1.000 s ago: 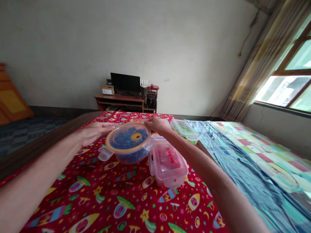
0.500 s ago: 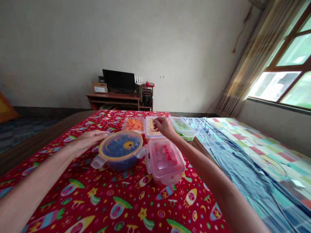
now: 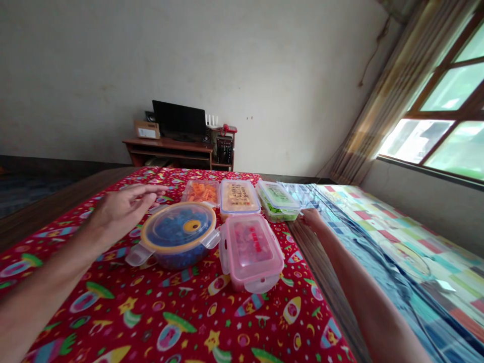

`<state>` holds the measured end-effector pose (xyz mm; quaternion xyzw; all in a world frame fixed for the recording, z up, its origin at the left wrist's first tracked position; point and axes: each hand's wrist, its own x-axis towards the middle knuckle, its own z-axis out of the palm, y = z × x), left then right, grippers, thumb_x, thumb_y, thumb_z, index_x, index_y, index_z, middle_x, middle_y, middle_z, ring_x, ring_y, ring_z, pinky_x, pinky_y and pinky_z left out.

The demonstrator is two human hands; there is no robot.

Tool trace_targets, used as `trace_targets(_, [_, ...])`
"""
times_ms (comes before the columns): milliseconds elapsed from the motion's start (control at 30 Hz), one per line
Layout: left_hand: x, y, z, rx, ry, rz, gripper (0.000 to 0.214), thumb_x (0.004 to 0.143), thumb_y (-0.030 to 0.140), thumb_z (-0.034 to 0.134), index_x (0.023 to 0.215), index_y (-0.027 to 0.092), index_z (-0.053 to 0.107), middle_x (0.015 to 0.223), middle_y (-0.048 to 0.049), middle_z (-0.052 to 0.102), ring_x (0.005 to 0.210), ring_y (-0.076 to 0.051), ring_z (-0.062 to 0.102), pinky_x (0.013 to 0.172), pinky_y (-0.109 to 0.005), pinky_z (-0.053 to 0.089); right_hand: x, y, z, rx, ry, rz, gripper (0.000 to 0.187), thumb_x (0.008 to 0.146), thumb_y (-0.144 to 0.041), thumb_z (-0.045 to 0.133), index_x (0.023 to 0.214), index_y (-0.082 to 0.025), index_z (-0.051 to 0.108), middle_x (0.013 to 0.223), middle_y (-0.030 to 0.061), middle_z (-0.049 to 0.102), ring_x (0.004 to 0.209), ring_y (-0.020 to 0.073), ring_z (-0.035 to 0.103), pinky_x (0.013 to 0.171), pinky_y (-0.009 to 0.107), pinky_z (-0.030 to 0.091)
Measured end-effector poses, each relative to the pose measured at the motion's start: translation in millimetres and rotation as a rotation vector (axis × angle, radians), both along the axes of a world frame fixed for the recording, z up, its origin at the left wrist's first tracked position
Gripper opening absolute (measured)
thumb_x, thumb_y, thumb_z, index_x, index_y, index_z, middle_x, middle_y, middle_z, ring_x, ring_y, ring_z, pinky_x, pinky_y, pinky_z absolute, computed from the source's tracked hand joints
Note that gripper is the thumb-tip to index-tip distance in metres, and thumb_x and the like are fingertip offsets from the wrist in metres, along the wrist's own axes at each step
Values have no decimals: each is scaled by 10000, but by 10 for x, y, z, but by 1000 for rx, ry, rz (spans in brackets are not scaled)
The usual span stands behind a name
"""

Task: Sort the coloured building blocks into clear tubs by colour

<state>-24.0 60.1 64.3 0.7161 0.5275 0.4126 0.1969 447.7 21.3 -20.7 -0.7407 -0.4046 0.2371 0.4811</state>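
Tubs on a table under a red rocket-print cloth, five in all, each with its lid on. Nearest: round tub of blue pieces, just beside pink box; side clips on both flared outward, seemingly not snapped down. Behind, in a row: orange box, yellow box, green box, lids lying flat. Just left of round tub, left hand hovering empty, fingers loosely spread. At table edge, right hand low, just beside green box, nothing seen in it; finger set too small to tell. Patchwork bedspread to the right.
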Motion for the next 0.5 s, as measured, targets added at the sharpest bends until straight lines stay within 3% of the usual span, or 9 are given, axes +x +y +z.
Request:
trace_targets(100, [68, -115, 14, 23, 27, -75, 472, 771, 501, 454, 1080, 198, 642, 1179, -17, 669, 865, -183, 678, 783, -266, 535, -70, 48, -43, -21, 105, -5, 250, 704, -204, 559, 506, -207, 406, 425, -35, 418, 392, 81, 387, 410, 198, 350])
trace_targets(300, [144, -274, 77, 24, 55, -133, 476, 755, 582, 461, 1006, 231, 660, 1067, 7, 700, 931, -208, 664, 782, -267, 531, -117, 51, -24, -13, 201, 11, 144, 733, -231, 540, 602, -198, 489, 499, -7, 518, 440, 92, 454, 442, 195, 420])
trace_targets(500, [154, -279, 55, -48, 27, -198, 474, 740, 569, 491, 1018, 223, 655, 1043, -20, 714, 894, -222, 686, 783, -286, 538, -92, 174, -147, 46, 105, -60, 201, 722, -259, 521, 566, -212, 403, 417, -47, 390, 381, 72, 358, 360, 174, 271])
